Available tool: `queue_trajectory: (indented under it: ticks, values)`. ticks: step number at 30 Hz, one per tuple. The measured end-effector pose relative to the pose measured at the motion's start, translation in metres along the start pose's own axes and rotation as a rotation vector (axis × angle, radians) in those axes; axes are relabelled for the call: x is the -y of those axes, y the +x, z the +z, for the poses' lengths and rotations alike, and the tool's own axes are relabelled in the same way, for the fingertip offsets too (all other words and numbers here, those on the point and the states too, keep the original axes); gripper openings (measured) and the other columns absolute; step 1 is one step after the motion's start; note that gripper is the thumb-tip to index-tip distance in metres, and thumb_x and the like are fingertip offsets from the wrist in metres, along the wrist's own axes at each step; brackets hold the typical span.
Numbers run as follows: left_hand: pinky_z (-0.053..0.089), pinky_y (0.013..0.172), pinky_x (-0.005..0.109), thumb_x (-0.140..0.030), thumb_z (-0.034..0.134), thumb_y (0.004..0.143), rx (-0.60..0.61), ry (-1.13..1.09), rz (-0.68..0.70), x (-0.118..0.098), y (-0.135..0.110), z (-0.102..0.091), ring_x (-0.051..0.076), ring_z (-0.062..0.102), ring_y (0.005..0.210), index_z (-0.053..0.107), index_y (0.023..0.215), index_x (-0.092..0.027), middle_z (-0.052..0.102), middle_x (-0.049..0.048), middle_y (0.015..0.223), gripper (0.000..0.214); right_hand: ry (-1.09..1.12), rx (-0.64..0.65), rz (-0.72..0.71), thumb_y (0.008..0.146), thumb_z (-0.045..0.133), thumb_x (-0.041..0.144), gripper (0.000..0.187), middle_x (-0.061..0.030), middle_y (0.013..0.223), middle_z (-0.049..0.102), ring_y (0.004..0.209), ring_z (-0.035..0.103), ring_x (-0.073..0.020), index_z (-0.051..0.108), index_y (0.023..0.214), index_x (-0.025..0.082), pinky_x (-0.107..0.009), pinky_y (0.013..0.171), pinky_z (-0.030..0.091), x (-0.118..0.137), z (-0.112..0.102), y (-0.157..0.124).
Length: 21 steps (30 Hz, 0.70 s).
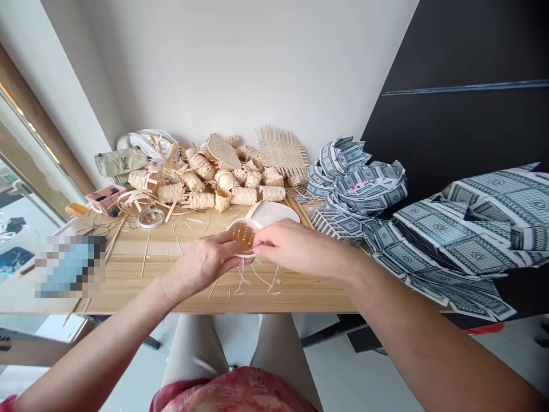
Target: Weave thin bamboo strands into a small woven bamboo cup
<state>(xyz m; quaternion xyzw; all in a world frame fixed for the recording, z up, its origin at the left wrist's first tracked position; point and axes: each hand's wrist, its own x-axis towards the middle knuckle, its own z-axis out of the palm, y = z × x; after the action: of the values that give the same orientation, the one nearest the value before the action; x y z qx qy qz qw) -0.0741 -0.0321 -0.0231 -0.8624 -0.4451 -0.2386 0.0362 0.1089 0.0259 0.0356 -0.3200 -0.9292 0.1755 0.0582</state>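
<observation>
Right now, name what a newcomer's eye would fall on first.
Likely the patterned card structures sprawling along the right, stark against black. Next, the heap of pale woven pieces at the back of the table. Mid-frame, the left grip holds a small woven basket, right grip at its rim.

The basket [244, 233] is golden brown with a white rim [246, 256], the cards [476, 257] grey-and-white patterned.

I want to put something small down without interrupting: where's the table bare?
Two small patches lie along the front edge of the table: one bordered by the dangling white thread and the right forearm, the other between the left forearm and thin sticks. It's crowded at the back with small woven baskets, and on the right with patterned card pieces.
</observation>
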Motion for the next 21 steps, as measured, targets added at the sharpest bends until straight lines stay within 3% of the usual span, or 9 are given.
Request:
queue_trajectory:
  ticks: [5,11,16,21]
  values:
    - [0.047,0.06,0.025,-0.044,0.032,0.092,-0.008,0.012,0.003,0.003,-0.003,0.0,0.016,0.061,0.07,0.06,0.082,-0.014,0.059,0.0052,0.078,0.043,0.075,-0.131,-0.031,0.079,0.051,0.012,0.021,0.0041,0.054,0.051,0.054,0.044,-0.008,0.056,0.059,0.016,-0.022,0.052,0.027,0.004,0.009,0.001]
    - [0.048,0.065,0.025,-0.04,0.033,0.093,-0.006,-0.067,0.032,0.005,-0.003,-0.001,0.016,0.061,0.077,0.062,0.089,-0.015,0.061,0.0063,0.083,0.038,-0.246,-0.328,-0.201,0.085,0.043,0.01,0.02,-0.0021,0.066,0.055,0.061,0.048,-0.0125,0.053,0.068,0.014,-0.025,0.056,0.03,0.007,0.029,-0.004]
    - [0.044,0.062,0.019,-0.035,0.039,0.092,0.001,-0.21,0.078,0.001,-0.002,-0.002,0.011,0.06,0.07,0.062,0.082,-0.014,0.06,0.0031,0.078,0.032,-0.339,-0.444,-0.418,0.082,0.038,0.008,0.023,-0.0022,0.061,0.052,0.059,0.047,-0.0143,0.051,0.065,0.016,-0.026,0.056,0.031,-0.007,0.037,-0.004]
    - [0.037,0.054,0.018,-0.042,0.038,0.09,-0.027,-0.239,0.072,0.004,0.003,-0.002,0.009,0.052,0.059,0.06,0.071,-0.013,0.052,0.0003,0.063,0.041,-0.349,-0.591,-0.316,0.084,0.034,0.01,0.027,-0.0033,0.06,0.051,0.058,0.045,-0.0147,0.05,0.063,0.016,-0.026,0.054,0.031,-0.024,0.041,-0.002]
